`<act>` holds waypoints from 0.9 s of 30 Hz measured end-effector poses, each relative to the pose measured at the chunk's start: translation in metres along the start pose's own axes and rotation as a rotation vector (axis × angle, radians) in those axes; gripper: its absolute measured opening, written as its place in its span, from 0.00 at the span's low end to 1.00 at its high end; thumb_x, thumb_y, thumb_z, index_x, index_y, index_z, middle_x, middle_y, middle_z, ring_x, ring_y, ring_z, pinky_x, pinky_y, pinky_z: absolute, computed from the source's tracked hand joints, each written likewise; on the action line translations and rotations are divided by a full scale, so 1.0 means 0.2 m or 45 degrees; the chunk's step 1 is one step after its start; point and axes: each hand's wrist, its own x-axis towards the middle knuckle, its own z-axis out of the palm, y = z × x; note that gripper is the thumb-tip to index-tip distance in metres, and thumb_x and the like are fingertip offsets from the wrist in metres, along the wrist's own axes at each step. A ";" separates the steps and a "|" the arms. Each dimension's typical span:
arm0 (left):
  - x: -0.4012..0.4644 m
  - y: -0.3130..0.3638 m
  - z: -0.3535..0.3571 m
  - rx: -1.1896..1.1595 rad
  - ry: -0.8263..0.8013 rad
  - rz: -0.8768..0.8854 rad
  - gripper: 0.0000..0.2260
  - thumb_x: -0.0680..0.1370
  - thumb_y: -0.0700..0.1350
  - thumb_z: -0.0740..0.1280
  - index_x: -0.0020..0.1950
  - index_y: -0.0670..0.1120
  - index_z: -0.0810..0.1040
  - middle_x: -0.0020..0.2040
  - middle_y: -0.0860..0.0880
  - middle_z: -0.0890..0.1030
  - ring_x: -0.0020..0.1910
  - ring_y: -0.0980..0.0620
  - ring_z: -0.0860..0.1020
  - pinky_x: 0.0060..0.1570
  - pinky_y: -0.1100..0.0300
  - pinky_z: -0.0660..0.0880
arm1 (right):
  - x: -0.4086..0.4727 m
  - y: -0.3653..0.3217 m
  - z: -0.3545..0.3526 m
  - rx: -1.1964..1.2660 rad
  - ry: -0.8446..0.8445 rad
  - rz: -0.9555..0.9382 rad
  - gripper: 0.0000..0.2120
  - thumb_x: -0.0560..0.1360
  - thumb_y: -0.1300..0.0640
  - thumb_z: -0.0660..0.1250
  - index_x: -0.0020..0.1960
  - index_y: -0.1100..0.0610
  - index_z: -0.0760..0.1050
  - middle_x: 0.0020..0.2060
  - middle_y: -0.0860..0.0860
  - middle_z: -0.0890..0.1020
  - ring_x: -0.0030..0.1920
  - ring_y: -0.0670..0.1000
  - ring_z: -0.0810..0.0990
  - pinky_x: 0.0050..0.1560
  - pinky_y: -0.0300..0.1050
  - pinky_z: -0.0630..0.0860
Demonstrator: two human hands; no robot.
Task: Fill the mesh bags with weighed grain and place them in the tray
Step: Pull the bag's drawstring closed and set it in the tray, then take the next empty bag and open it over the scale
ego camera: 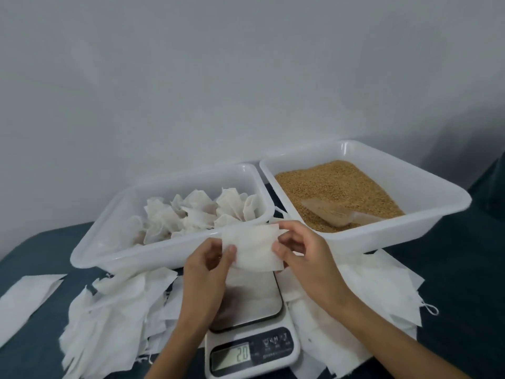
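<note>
Both my hands hold one flat white mesh bag (255,247) in the air above the kitchen scale (252,348). My left hand (207,262) pinches its left edge with the thumb on top. My right hand (302,248) pinches its right edge. The scale's display reads 20. Behind the bag on the left stands a white tray (93,247) with several filled, gathered mesh bags (196,214). To the right, another white tray (426,203) holds brown grain (336,181) and a clear plastic scoop (336,213) lying in it.
Loose empty mesh bags lie in heaps on the dark blue table, one pile (109,318) left of the scale and another pile (363,302) right of it. A separate white sheet (24,302) lies at the far left. A plain wall rises behind the trays.
</note>
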 end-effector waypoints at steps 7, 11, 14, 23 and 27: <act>-0.02 0.01 0.01 0.096 0.164 0.030 0.12 0.78 0.41 0.75 0.53 0.58 0.79 0.43 0.57 0.78 0.32 0.55 0.74 0.32 0.62 0.73 | -0.01 -0.01 0.00 0.076 0.042 -0.087 0.16 0.75 0.64 0.73 0.58 0.49 0.78 0.38 0.49 0.82 0.40 0.49 0.80 0.44 0.40 0.79; -0.04 0.01 0.05 0.026 0.078 0.034 0.07 0.79 0.45 0.75 0.52 0.56 0.80 0.42 0.54 0.79 0.35 0.55 0.75 0.35 0.56 0.72 | -0.01 0.00 0.01 0.129 -0.002 -0.094 0.16 0.76 0.64 0.73 0.55 0.45 0.79 0.39 0.45 0.80 0.42 0.46 0.80 0.46 0.40 0.79; -0.04 0.03 0.07 -0.017 0.029 -0.134 0.07 0.82 0.49 0.69 0.60 0.56 0.79 0.48 0.54 0.82 0.34 0.55 0.78 0.30 0.57 0.75 | -0.01 0.00 0.01 0.138 -0.050 -0.095 0.14 0.78 0.63 0.71 0.58 0.45 0.80 0.46 0.45 0.82 0.49 0.47 0.82 0.52 0.42 0.79; -0.01 0.05 -0.01 -0.333 -0.097 -0.256 0.06 0.77 0.45 0.74 0.42 0.45 0.86 0.37 0.45 0.80 0.33 0.51 0.74 0.28 0.59 0.72 | -0.02 0.01 0.02 -0.186 0.035 -0.081 0.15 0.78 0.63 0.70 0.61 0.50 0.76 0.46 0.44 0.79 0.45 0.46 0.82 0.49 0.41 0.79; -0.02 0.05 0.01 -0.203 -0.003 -0.140 0.11 0.80 0.41 0.73 0.37 0.48 0.84 0.33 0.48 0.80 0.30 0.50 0.77 0.29 0.60 0.74 | -0.07 0.01 0.06 -0.566 0.090 -0.418 0.18 0.76 0.62 0.73 0.59 0.46 0.71 0.48 0.40 0.73 0.46 0.46 0.77 0.48 0.34 0.74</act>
